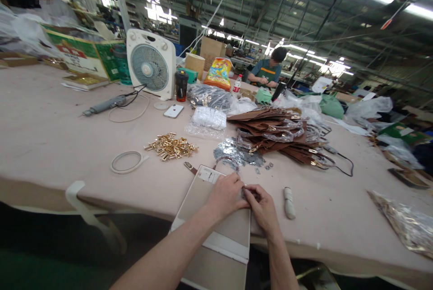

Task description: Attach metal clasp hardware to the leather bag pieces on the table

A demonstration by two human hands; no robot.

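Note:
A flat beige bag panel [199, 200] with white edging lies over the table's front edge, a brown strap with a gold buckle [188, 166] sticking out at its far left corner. On its upper right part rests my left hand [227, 194], fingers closed at the panel's right edge. My right hand [260, 205] meets it there, thumb and fingers pinched together. Something small and dark sits between the fingertips, mostly hidden, and I cannot make out its kind. Just beyond the hands are a thin brown handle [226, 158] and a pile of small silver metal plates [233, 151].
Gold metal fittings [172, 146] lie in a heap, with a tape roll [126, 162] to their left. Farther back are a corded tool [103, 106], fan [151, 65], phone [173, 111] and stacked brown bag pieces [280, 132]. A wrapped stick [289, 203] lies right. Another person [267, 71] works beyond.

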